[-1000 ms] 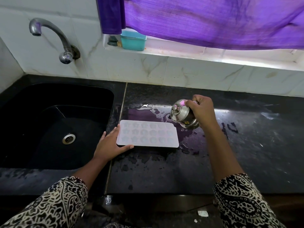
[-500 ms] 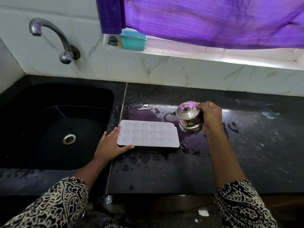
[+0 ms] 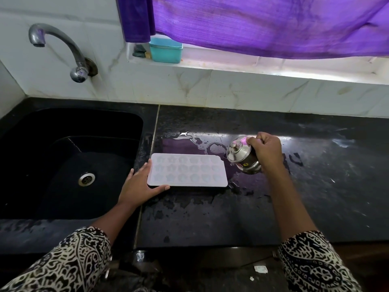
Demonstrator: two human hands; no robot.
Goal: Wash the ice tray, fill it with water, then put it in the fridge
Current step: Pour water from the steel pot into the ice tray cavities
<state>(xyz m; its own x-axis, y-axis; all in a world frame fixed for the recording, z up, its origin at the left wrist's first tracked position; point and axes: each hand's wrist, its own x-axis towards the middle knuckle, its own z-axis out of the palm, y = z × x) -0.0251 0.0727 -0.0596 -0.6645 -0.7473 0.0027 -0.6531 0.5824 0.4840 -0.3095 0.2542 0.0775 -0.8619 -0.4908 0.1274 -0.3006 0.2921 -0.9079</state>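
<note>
The tray (image 3: 187,172) is lying flat on the counter (image 3: 210,218), just right of the sink (image 3: 69,127). The left hand (image 3: 139,186) is bracing its sink-side end, fingers straight rather than curled round it. The right hand (image 3: 266,150), farther from the sink, is gripping a lidded steel pot (image 3: 242,157) and tipping it toward the tray. Filling seems under way. With water (image 3: 185,144) already pooling behind the tray, a slow, low pour is looking wise, stopping short of the rim.

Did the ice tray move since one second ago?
No. The ice tray keeps its place, its left end by the counter seam, the left hand touching it.
</note>
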